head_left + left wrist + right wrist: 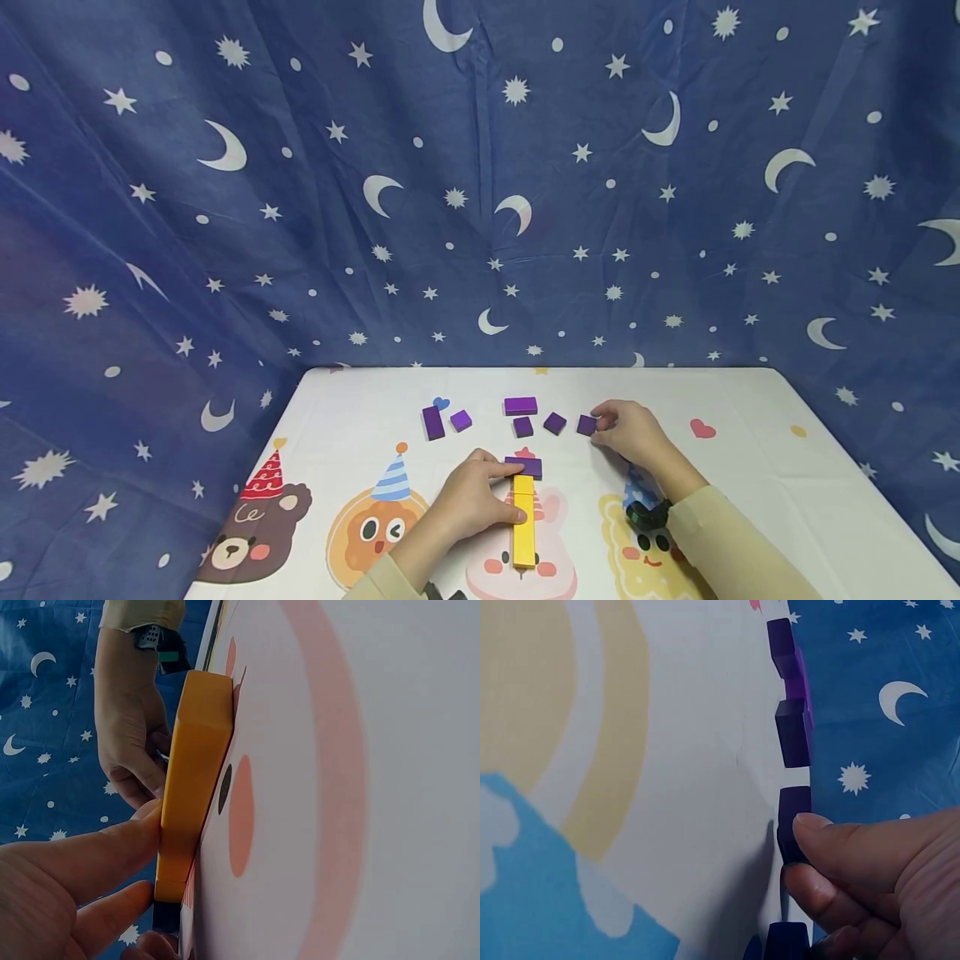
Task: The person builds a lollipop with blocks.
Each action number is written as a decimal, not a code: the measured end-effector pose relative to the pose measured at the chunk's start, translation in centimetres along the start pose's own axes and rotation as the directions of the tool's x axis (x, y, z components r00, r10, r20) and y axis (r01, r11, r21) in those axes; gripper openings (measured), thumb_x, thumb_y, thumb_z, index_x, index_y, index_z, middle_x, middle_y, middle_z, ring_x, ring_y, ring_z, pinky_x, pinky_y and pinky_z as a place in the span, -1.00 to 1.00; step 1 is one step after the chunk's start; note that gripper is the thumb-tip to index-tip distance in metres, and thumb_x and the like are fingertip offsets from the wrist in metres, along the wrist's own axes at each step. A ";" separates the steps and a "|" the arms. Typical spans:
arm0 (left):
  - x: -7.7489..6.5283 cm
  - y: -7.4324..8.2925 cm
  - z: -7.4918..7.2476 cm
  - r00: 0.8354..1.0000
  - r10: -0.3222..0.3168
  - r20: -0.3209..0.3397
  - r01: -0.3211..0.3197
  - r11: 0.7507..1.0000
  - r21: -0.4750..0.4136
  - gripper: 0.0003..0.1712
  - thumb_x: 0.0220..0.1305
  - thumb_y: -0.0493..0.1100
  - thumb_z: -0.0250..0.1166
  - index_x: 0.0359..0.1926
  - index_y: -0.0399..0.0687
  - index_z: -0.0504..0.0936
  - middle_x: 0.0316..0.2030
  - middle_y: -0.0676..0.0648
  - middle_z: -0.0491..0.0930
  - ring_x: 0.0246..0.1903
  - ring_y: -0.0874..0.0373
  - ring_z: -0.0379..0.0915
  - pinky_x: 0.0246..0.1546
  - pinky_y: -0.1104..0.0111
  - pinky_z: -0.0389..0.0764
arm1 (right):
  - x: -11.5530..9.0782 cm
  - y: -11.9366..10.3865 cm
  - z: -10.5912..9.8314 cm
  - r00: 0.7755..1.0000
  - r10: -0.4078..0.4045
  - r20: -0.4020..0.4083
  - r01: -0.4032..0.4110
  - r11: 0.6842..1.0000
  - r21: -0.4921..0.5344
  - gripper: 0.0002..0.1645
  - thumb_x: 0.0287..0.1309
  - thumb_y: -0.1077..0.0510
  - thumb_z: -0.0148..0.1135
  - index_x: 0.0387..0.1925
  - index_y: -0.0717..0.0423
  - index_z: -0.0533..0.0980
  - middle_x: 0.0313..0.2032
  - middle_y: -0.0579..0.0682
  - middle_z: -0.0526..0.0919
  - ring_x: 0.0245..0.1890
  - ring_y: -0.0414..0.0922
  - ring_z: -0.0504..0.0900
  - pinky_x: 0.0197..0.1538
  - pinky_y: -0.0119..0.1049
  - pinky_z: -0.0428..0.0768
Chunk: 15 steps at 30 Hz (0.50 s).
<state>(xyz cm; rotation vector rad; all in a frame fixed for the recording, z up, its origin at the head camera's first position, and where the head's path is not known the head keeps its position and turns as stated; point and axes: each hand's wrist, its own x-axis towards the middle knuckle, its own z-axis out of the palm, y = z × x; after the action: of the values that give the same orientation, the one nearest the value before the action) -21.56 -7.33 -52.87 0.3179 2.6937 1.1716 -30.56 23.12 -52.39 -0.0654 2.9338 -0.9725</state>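
Well, both hands touched blocks

From my far-off seat I watched the left hand (pixel 474 493), thumb and forefinger extended: the thumb met the side of the yellow bar (pixel 524 546), the forefinger a purple bar (pixel 531 467) just past its far end. The right hand (pixel 633 432) pinched a small purple block (pixel 587 425) beyond and right of the yellow bar. I saw two purple pieces (pixel 432 423) beyond and left of it.
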 end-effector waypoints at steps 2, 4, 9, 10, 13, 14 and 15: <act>0.0 0.0 0.0 1.000 0.001 -0.002 -0.001 1.000 0.002 -0.19 -0.18 0.05 0.80 0.22 0.39 0.79 -0.06 0.11 0.52 -0.12 0.16 0.42 0.01 0.23 0.55 | 0.0 -0.2 0.0 1.000 0.008 -0.001 -0.008 1.000 -0.003 -0.52 0.10 0.18 0.61 0.08 0.12 0.72 -0.29 -0.08 0.71 -0.25 -0.09 0.60 -0.12 -0.18 0.58; -0.1 0.0 0.0 1.000 0.003 -0.004 -0.003 1.000 0.006 -0.19 -0.18 0.06 0.80 0.22 0.38 0.79 -0.06 0.11 0.52 -0.13 0.16 0.43 0.00 0.23 0.55 | 0.0 -0.4 0.0 1.000 0.012 -0.001 -0.012 1.000 -0.009 -0.54 0.09 0.18 0.61 0.07 0.12 0.73 -0.30 -0.08 0.70 -0.25 -0.07 0.60 -0.09 -0.15 0.58; -0.1 0.0 0.0 1.000 0.005 -0.008 -0.005 1.000 0.014 -0.19 -0.18 0.06 0.79 0.22 0.38 0.79 -0.06 0.11 0.52 -0.12 0.16 0.43 0.01 0.23 0.55 | 0.0 -0.6 0.0 1.000 0.019 -0.002 -0.020 0.999 -0.026 -0.61 0.10 0.19 0.60 0.00 0.09 0.74 -0.29 -0.09 0.71 -0.22 -0.06 0.61 0.00 -0.02 0.60; -0.1 0.0 0.0 1.000 0.006 -0.009 -0.006 1.000 0.016 -0.19 -0.18 0.06 0.79 0.22 0.39 0.79 -0.06 0.11 0.52 -0.12 0.16 0.43 0.01 0.23 0.55 | 0.0 -0.6 0.0 1.000 0.020 0.000 -0.020 0.999 -0.029 -0.62 0.10 0.19 0.60 -0.01 0.08 0.74 -0.29 -0.09 0.71 -0.22 -0.06 0.61 0.00 -0.01 0.60; -0.1 0.0 0.0 1.000 0.009 -0.009 -0.009 1.000 0.018 -0.19 -0.17 0.06 0.79 0.23 0.37 0.78 -0.06 0.11 0.52 -0.12 0.16 0.44 0.00 0.23 0.55 | -0.1 -0.5 0.0 1.000 0.027 0.005 -0.026 0.999 -0.029 -0.65 0.12 0.20 0.58 -0.03 0.07 0.74 -0.29 -0.09 0.71 -0.22 -0.08 0.61 0.01 -0.03 0.59; -0.1 0.0 0.0 1.000 0.009 -0.010 -0.009 1.000 0.017 -0.19 -0.17 0.06 0.79 0.23 0.37 0.78 -0.06 0.11 0.52 -0.12 0.16 0.44 0.00 0.23 0.55 | -0.1 -0.5 0.0 1.000 0.023 0.007 -0.023 0.999 -0.027 -0.65 0.12 0.21 0.57 -0.03 0.07 0.74 -0.29 -0.09 0.71 -0.22 -0.08 0.61 -0.01 -0.03 0.59; -0.1 0.0 0.0 1.000 0.010 -0.010 -0.010 1.000 0.017 -0.19 -0.17 0.06 0.79 0.23 0.37 0.78 -0.06 0.11 0.52 -0.12 0.16 0.44 0.00 0.23 0.56 | -0.1 -0.5 0.0 1.000 0.022 0.008 -0.022 0.999 -0.025 -0.66 0.13 0.21 0.57 -0.03 0.08 0.74 -0.29 -0.09 0.72 -0.22 -0.08 0.61 -0.01 -0.04 0.59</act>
<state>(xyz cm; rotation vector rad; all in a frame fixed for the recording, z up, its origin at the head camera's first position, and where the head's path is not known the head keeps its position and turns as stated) -21.43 -7.32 -52.87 0.3291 2.7155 1.1563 -30.39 22.72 -52.13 -0.0375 2.9330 -0.9308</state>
